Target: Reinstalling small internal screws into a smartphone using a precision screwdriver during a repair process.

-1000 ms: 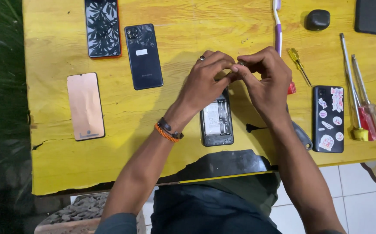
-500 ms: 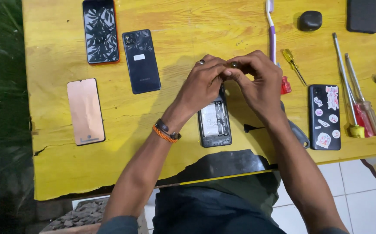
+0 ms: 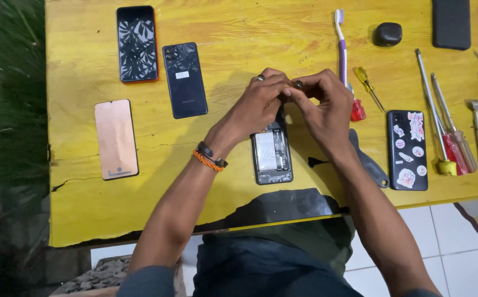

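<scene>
Compared with the earlier frames, both hands remain joined above the top end of the opened phone (image 3: 272, 157); the view has shifted slightly, and the hands sit marginally higher. On the yellow surface (image 3: 85, 209), from left: a copper-coloured panel (image 3: 116, 139), a leaf-patterned phone (image 3: 137, 43), a dark blue back cover (image 3: 184, 80). The left hand (image 3: 258, 104) and right hand (image 3: 327, 107) touch at the fingertips, each grip clenched in a pinch; the pinched item is too small to identify. Further right: a purple toothbrush (image 3: 340, 44), a stickered phone (image 3: 408, 149), screwdrivers (image 3: 448, 129). White floor tiles (image 3: 459, 258) show below.
</scene>
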